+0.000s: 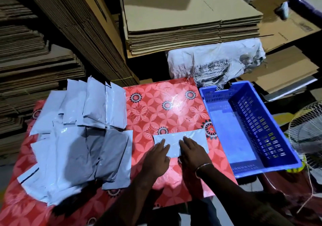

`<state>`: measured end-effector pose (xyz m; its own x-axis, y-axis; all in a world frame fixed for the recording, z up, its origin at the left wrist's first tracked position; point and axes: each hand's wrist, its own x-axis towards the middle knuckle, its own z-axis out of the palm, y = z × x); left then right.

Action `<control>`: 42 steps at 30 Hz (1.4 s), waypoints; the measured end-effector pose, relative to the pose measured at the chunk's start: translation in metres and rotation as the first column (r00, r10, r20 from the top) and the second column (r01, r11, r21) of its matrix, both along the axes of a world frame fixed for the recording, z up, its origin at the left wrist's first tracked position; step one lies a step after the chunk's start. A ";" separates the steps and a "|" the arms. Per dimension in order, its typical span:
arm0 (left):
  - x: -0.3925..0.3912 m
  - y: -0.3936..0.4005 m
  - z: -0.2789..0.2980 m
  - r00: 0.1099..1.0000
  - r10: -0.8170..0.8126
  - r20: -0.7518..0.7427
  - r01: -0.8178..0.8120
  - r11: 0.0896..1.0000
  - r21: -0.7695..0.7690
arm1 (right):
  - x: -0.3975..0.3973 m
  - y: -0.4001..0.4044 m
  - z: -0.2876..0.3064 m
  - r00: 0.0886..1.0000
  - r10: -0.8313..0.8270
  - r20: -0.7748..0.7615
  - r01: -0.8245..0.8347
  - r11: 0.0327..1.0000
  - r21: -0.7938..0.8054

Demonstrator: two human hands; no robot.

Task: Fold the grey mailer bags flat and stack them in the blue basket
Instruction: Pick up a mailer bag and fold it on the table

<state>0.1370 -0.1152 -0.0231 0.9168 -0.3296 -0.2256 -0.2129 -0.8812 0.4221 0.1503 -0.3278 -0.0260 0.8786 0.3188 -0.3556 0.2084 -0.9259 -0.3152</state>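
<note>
Currently folding first bag (181, 143) | both hands, left (157, 157) and right (192, 153), press it with flat fingers | basket (217, 114) right of them, nothing stacked | pile (78, 133) to their left unfolded

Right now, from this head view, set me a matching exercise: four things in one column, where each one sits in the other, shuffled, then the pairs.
Things:
1. blue basket
2. pile of grey mailer bags
3. folded mailer bag
4. stack of flat cardboard

Places:
A. under both hands, mid-table
B. left part of the table
C. behind the table, further back
D. right edge of the table

Pairs: 1-D, 2-B, 3-A, 4-C
</note>
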 end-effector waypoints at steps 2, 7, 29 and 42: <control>-0.007 -0.002 0.001 1.000 0.007 -0.006 -0.007 1.000 -0.007 | -0.010 -0.002 -0.002 1.000 -0.016 0.027 0.016 1.000 0.005; -0.011 -0.013 0.008 0.994 0.109 0.027 -0.108 0.993 -0.047 | -0.015 -0.011 -0.004 0.995 -0.022 0.101 0.018 0.999 0.038; 0.019 -0.059 -0.045 0.942 0.207 0.266 -0.260 0.948 0.182 | 0.038 0.011 -0.048 0.954 -0.011 0.300 0.018 1.000 -0.020; 0.016 -0.063 -0.055 0.924 0.138 0.356 -0.250 0.924 0.290 | 0.039 0.013 -0.055 0.944 -0.004 0.329 0.014 0.999 -0.031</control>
<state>0.1533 -0.1783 -0.0778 0.9948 -0.0972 0.0303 -0.0985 -0.9942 0.0435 0.1890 -0.3153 -0.0812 0.9512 0.3035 -0.0565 0.2869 -0.9367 -0.2008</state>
